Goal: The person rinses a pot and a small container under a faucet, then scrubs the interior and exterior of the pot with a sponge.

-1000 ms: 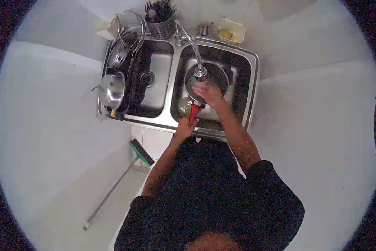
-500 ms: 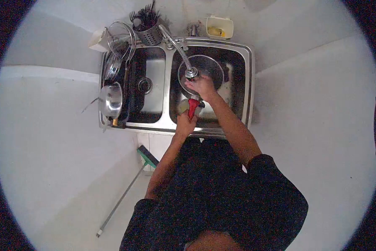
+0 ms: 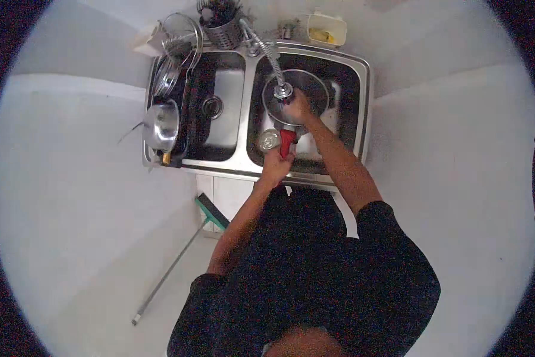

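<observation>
My left hand [image 3: 276, 168] is closed around the red handle of a round pan [image 3: 325, 110], which lies tilted in the right-hand sink basin. Just left of the handle, close to my fingers, a clear, shiny round object like a glass [image 3: 270, 140] shows in the basin. My right hand [image 3: 298, 108] is over the pan, right beside the faucet head [image 3: 283, 91]. Its fingertips are partly hidden by that head, and a small dark reddish patch shows near them. Whether they hold anything is unclear.
A drying rack on the left holds a metal pot [image 3: 162, 126], lids and a strainer. Behind stand a cutlery holder [image 3: 224, 34] and a white container [image 3: 327, 28] with something yellow. A green broom [image 3: 211, 212] leans below the left basin [image 3: 229, 113].
The whole view has shifted slightly. My right hand's fingers have curled in near the faucet head, where they were stretched out. The red handle has turned, and the clear round object shows more plainly.
</observation>
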Demonstrator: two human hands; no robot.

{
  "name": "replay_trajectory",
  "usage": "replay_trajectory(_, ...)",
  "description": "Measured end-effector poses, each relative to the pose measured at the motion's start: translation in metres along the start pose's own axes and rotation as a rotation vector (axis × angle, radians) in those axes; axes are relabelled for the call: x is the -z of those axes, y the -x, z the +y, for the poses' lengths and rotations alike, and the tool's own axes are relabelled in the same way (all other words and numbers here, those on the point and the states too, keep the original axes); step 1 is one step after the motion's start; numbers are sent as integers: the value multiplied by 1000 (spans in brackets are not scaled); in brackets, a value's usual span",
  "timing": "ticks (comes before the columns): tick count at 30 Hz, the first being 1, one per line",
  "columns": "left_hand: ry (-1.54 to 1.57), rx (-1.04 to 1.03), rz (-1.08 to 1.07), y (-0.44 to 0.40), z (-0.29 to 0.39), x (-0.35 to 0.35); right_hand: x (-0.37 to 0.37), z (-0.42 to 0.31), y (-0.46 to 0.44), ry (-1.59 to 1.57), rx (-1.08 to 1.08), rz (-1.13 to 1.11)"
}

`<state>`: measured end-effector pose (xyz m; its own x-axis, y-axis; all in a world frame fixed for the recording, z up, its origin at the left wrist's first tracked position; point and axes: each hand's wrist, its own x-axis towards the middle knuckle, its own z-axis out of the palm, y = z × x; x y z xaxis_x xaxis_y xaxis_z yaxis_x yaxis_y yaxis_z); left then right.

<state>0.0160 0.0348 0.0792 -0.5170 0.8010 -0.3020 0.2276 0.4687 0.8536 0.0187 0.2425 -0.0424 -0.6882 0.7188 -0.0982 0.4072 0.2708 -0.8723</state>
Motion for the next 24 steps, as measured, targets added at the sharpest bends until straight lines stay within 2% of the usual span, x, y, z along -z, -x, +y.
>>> replay_trajectory(1, -4, 63, -65, -2, -1, -3, 21, -16, 3, 59, 21, -85)
replay_trajectory(3, -9, 190, -198, -8, -8, -7, 41, -31, 17, 79, 62, -56)
replay_trajectory(5, 25, 38, -105, -13, -34, -31, 53, -32, 38, 2, 96, 184)
replay_trajectory(7, 135, -92, -28, -13, -46, -52, 67, -44, 66, 306, 212, 438)
replay_trajectory(9, 163, 14, -98, -6, -39, -59, 70, -35, 96, 440, 185, 648)
replay_trajectory(10, 176, 63, -134, -4, -32, -59, 62, -13, 111, 421, 102, 730)
replay_trajectory(12, 236, 127, -213, -3, -21, -57, 68, -14, 142, -189, -257, 555)
replay_trajectory(13, 206, 61, -238, -5, -31, -63, 86, -38, 158, -766, -510, 254)
replay_trajectory(14, 179, -5, -261, -7, -41, -68, 84, -33, 163, -1026, -622, 79)
replay_trajectory(15, 92, -169, -269, -15, -84, -86, 82, -29, 168, -1243, -774, -94)
replay_trajectory(17, -106, -313, -245, -28, -104, -84, 37, 31, 169, -1071, -831, -100)
replay_trajectory(20, -352, -249, -183, -50, -101, -53, 29, 39, 182, -763, -751, -21)
replay_trajectory(22, -402, -196, -178, -69, -122, -54, 48, -4, 189, -986, -803, -7)
replay_trajectory(24, -737, -379, -310, -95, -144, -76, 71, -43, 191, -1093, -824, -17)
